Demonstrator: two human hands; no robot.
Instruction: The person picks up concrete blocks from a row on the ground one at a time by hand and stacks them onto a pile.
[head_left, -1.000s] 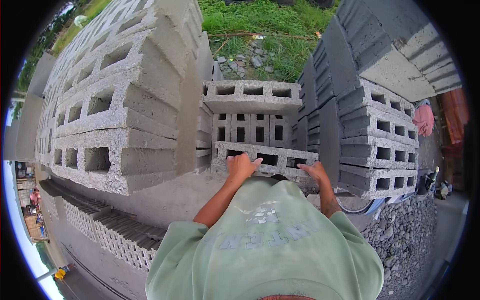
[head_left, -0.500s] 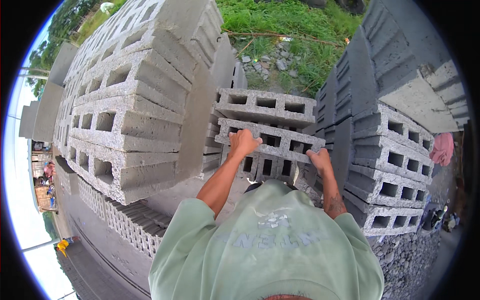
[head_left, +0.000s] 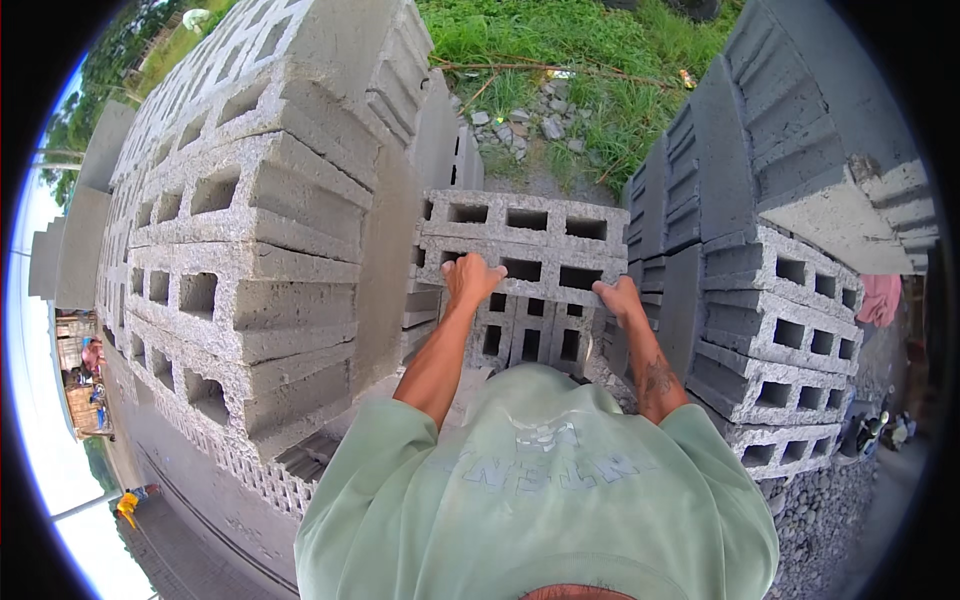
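Observation:
Both my hands are on a grey hollow concrete block (head_left: pixel 549 272) in the middle. My left hand (head_left: pixel 470 279) grips its left part, fingers over the top edge and thumb pointing right. At its right end my right hand (head_left: pixel 620 299) is closed round the corner. Directly behind lies another hollow block (head_left: pixel 556 222), which the held one appears to touch. Under the held block, several blocks (head_left: pixel 511 340) show their holes toward me. My fingertips are partly hidden by the block.
A tall stack of blocks (head_left: pixel 300 300) rises close on my left. Another stack (head_left: pixel 765 330) stands on my right, beside loose gravel (head_left: pixel 815 525). Grass (head_left: pixel 560 40) and broken stones (head_left: pixel 530 125) lie beyond. A person in yellow (head_left: pixel 128 503) is far off at lower left.
The held block has come up against the block behind it, closing the gap between them. Both my hands have shifted slightly left with it, still gripping.

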